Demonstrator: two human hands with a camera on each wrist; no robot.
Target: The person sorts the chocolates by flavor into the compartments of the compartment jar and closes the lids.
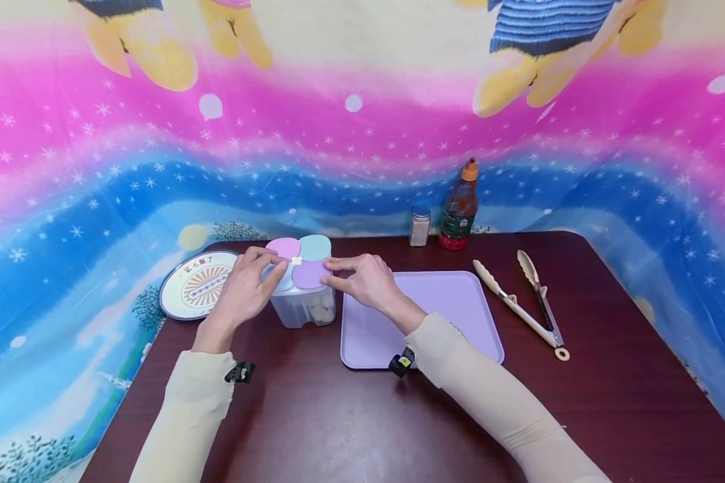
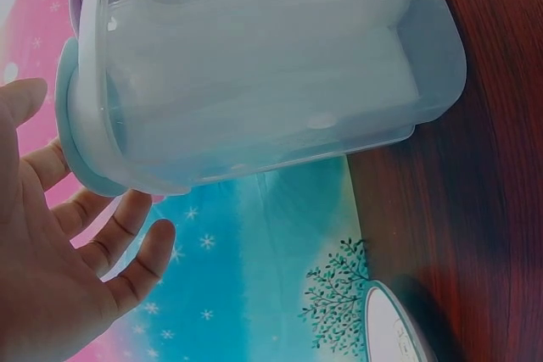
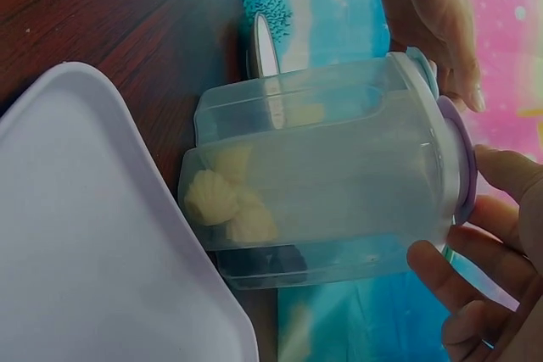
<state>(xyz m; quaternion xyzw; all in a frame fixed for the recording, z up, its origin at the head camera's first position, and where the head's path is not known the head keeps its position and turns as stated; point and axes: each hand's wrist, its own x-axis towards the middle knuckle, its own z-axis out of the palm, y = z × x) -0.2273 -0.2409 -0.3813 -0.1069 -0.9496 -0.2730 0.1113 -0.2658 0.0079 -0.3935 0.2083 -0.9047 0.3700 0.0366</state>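
Note:
A clear plastic storage container (image 1: 296,308) stands upright on the table, its white top covered by pastel flaps. Inside lie pale, ridged, bun-like pieces (image 3: 212,197). My right hand (image 1: 365,278) pinches the edge of the purple flap (image 1: 311,274), thumb on top and a finger at its rim in the right wrist view. From the other side, my left hand (image 1: 250,285) rests with loose fingers on the top, over the light blue flap (image 1: 285,280). In the left wrist view its fingers (image 2: 127,222) are spread beside the mint flap (image 2: 72,125).
Left of the container is a patterned oval plate (image 1: 187,298), and a purple tray (image 1: 362,349) lies to the right. Beyond the tray are tongs (image 1: 519,312). A spice jar (image 1: 419,228) and a red sauce bottle (image 1: 457,218) stand at the back, before a printed cloth (image 1: 350,181).

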